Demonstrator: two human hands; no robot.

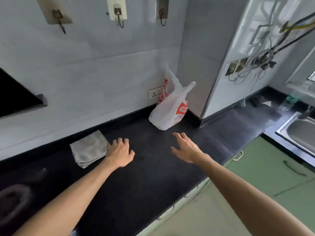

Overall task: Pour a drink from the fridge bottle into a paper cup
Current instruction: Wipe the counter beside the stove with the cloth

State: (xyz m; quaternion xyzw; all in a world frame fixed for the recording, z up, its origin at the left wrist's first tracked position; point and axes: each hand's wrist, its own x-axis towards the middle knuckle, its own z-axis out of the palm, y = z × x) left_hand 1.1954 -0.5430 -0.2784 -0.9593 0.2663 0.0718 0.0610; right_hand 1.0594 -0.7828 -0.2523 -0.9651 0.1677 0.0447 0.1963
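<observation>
1. Black stone tabletop (153, 176) fills the middle of the head view and runs along a pale tiled wall into a corner.
2. Both bare forearms reach out over it. The left hand (120, 152) is palm down with its fingers loosely curled, and it grips nothing. It sits just beside the right edge of a folded grey cloth (88, 149) that lies flat on the tabletop.
3. The right hand (185, 149) has relaxed, spread fingers and is also empty. It points toward a white plastic carrier bag with red print (170, 109) but is apart from it.
4. That bag stands in the corner against the wall, partly covering a white wall socket (155, 94).
5. Three wall hooks (117, 12) hang high on the tiles.
6. At the far right a steel sink (300, 132) is set into the tabletop, with pale green cabinet doors (265, 167) below.
7. A clear plastic bottle with a green label (288, 102) stands behind the sink, well apart from both hands. I cannot tell whether it is the task's drink bottle, and I cannot make out a paper cup.
</observation>
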